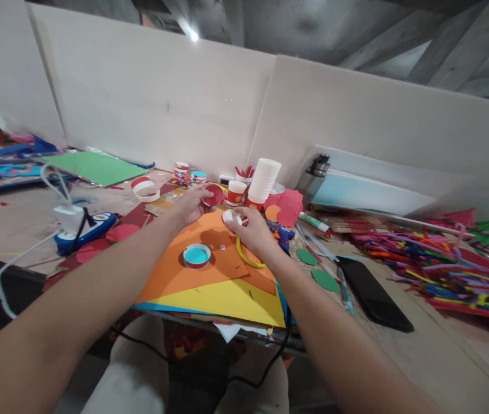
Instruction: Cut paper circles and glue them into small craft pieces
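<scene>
My left hand (193, 204) grips a round red paper disc (214, 196) at its edge, tilted above the orange paper. To its right, my right hand (253, 229) has its fingers closed on a small white cut-off paper cup bottom (230, 217), with a trace of red at its edge. The two pieces are apart. Below them, on the orange paper (162, 286), lies a shallow cut cup ring (197, 257) with a light blue disc inside. A yellow curved strip (244, 256) lies under my right hand.
Behind my hands stand stacked white paper cups (266, 178) and a red-and-white cup (236, 194). Green discs (324, 280), a phone (374, 293) and many pipe cleaners (451, 264) lie right. At left are cut cup rings (145, 190) and a blue power strip (84, 233).
</scene>
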{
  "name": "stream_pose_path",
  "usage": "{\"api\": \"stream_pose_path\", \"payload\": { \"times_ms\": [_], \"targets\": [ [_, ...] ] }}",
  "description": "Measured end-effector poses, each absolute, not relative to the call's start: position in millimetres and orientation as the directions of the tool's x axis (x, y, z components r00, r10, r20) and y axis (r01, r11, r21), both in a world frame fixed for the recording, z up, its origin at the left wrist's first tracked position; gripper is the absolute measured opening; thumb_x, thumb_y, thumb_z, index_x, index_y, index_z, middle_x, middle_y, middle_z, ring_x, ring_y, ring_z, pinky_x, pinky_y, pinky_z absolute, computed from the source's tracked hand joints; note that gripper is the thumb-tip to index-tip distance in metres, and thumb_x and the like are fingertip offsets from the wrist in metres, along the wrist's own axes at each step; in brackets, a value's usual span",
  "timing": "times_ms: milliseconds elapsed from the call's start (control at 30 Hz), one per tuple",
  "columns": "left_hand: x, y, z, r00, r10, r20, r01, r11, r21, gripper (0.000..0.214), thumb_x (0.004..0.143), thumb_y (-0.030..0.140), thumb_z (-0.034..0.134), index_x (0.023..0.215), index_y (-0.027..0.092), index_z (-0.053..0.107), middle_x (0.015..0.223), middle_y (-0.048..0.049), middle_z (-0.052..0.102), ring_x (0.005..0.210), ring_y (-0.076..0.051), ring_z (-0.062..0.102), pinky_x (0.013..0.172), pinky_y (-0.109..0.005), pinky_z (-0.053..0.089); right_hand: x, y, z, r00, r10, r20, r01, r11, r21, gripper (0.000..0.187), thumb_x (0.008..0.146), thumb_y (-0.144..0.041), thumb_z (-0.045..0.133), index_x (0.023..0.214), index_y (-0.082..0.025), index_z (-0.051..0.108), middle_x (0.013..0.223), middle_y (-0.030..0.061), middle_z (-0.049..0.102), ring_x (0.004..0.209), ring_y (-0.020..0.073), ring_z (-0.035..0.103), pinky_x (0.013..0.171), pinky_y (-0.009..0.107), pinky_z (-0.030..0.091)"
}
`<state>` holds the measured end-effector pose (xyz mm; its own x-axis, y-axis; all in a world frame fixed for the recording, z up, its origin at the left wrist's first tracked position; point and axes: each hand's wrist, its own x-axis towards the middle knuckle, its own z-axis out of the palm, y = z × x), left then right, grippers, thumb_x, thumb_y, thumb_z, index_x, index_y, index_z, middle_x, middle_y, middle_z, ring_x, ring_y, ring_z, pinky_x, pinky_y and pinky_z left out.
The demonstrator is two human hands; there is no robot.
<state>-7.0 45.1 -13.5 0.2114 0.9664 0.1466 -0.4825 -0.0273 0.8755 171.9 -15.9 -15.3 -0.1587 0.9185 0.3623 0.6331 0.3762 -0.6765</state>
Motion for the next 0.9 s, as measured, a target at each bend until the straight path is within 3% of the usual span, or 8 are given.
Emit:
{"api": "stream_pose_path", "payload": {
  "times_ms": [167, 333, 467, 567, 667, 733, 900],
  "targets": [
    [-9, 46, -11, 0.218, 0.963, 0.159, -0.506, -0.028, 0.862, 0.028, 0.07, 0.008, 0.061, 0.097, 0.014, 0.059, 0.084, -0.006, 0.071, 0.077, -0.018, 0.071, 0.045, -0.017, 0.044, 169, -25, -19, -0.248, 0.887, 0.389, 0.777, 0.422, -0.468, 0.037, 0.079, -0.031, 0.07, 0.112, -0.014, 0.067, 0.114, 0.0156, 0.06, 0.107, 0.0266, 0.057, 0.093, 0.041, 0.046],
    [-6, 43, -11, 0.211, 0.971, 0.115, -0.515, 0.011, 0.857, 0.024, 0.069, 0.008, 0.06, 0.091, 0.014, 0.058, 0.081, -0.0061, 0.07, 0.081, -0.02, 0.072, 0.047, -0.017, 0.046, 164, -29, -34, -0.278, 0.902, 0.33, 0.83, 0.399, -0.391, 0.046, 0.082, -0.035, 0.069, 0.123, -0.014, 0.062, 0.115, 0.0179, 0.057, 0.099, 0.0285, 0.061, 0.086, 0.042, 0.049],
    [-4, 39, -13, 0.237, 0.966, 0.106, -0.481, 0.022, 0.877, 0.027, 0.07, 0.008, 0.06, 0.096, 0.015, 0.06, 0.085, -0.0069, 0.072, 0.081, -0.02, 0.072, 0.049, -0.019, 0.048, 160, -32, -38, -0.321, 0.909, 0.267, 0.862, 0.397, -0.316, 0.055, 0.081, -0.037, 0.071, 0.129, -0.013, 0.058, 0.119, 0.0204, 0.056, 0.102, 0.0318, 0.061, 0.09, 0.045, 0.048],
    [-3, 38, -14, 0.248, 0.961, 0.119, -0.435, 0.001, 0.901, 0.032, 0.07, 0.009, 0.06, 0.101, 0.015, 0.062, 0.089, -0.0069, 0.073, 0.073, -0.018, 0.071, 0.047, -0.019, 0.048, 163, -29, -33, -0.312, 0.91, 0.272, 0.849, 0.396, -0.35, 0.05, 0.085, -0.039, 0.067, 0.127, -0.012, 0.06, 0.116, 0.0196, 0.058, 0.104, 0.0307, 0.06, 0.091, 0.044, 0.048],
    [-1, 37, -13, 0.272, 0.956, 0.113, -0.422, 0.013, 0.907, 0.033, 0.07, 0.009, 0.061, 0.102, 0.013, 0.063, 0.089, -0.0086, 0.073, 0.069, -0.016, 0.07, 0.046, -0.019, 0.048, 168, -25, -24, -0.227, 0.886, 0.403, 0.8, 0.406, -0.441, 0.037, 0.09, -0.034, 0.059, 0.12, -0.014, 0.064, 0.112, 0.0159, 0.059, 0.104, 0.0265, 0.059, 0.095, 0.041, 0.047],
    [0, 36, -13, 0.309, 0.945, 0.11, -0.45, 0.044, 0.892, 0.034, 0.07, 0.01, 0.061, 0.105, 0.012, 0.064, 0.09, -0.0097, 0.073, 0.07, -0.016, 0.069, 0.048, -0.019, 0.05, 171, -23, -21, -0.173, 0.852, 0.494, 0.755, 0.437, -0.489, 0.037, 0.089, -0.032, 0.061, 0.122, -0.015, 0.062, 0.113, 0.0147, 0.058, 0.106, 0.0254, 0.058, 0.096, 0.041, 0.047],
    [4, 32, -11, 0.444, 0.88, 0.171, -0.51, 0.09, 0.856, 0.049, 0.072, 0.008, 0.062, 0.12, 0.015, 0.06, 0.103, -0.0096, 0.073, 0.089, -0.018, 0.07, 0.079, -0.03, 0.059, 172, -21, -23, -0.129, 0.823, 0.552, 0.707, 0.467, -0.531, 0.045, 0.084, -0.028, 0.065, 0.127, -0.015, 0.058, 0.117, 0.0143, 0.053, 0.108, 0.0246, 0.056, 0.096, 0.04, 0.047]
  ]
}}
